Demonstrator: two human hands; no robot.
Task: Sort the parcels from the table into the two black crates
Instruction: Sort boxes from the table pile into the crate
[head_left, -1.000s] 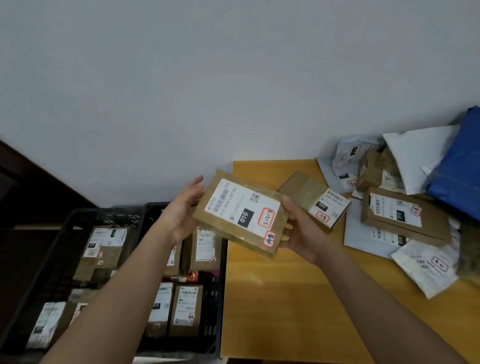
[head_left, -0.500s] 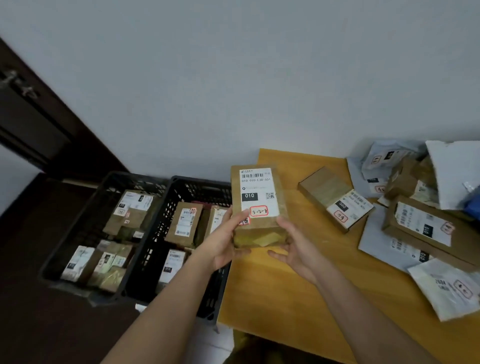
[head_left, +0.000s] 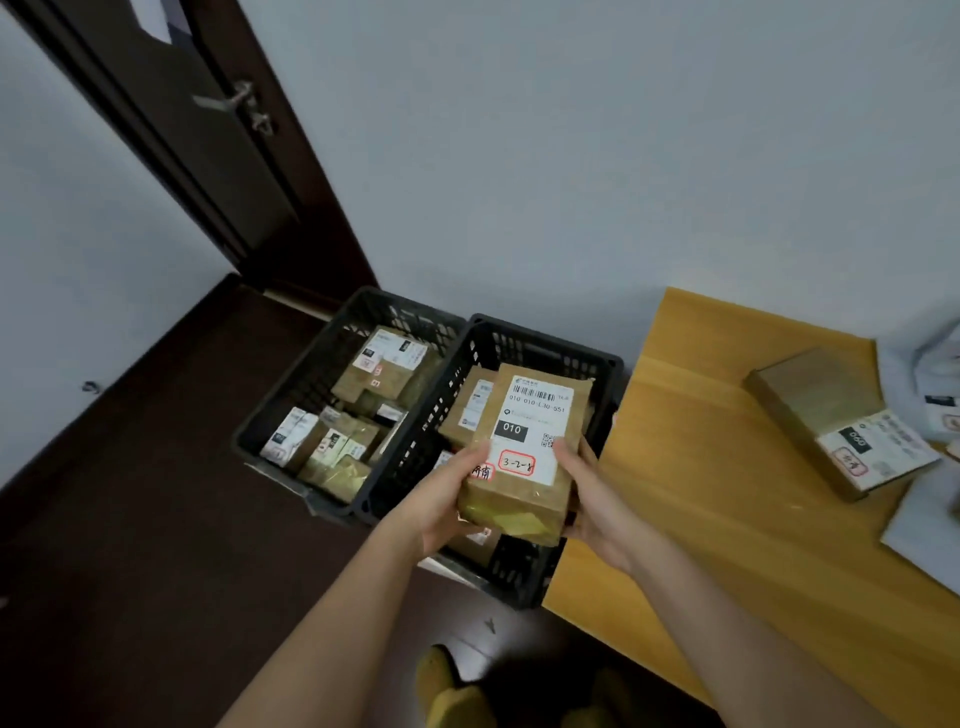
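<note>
Left hand (head_left: 441, 499), right hand (head_left: 597, 499) grip parcel (head_left: 524, 457) over right crate (head_left: 545, 353).

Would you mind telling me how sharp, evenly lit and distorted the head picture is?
Head view: dim, flat light; the held parcel has a readable label; crate parcels look soft; the table parcels at the right edge blur; wide-angle bending tilts the door.

Single head-worn view, wide-angle, looking forward and steeply down from above. Close to both hands (head_left: 447, 499) and held parcel (head_left: 524, 457) at frame centre. Two black crates (head_left: 322, 374) on dark floor just beyond, left of centre. Wooden table (head_left: 701, 493) at right, cropped by edge. Door (head_left: 218, 156) and wall tilted, upper left. Bottom edge probably catching feet, blurred. No second view for overlap.
</note>
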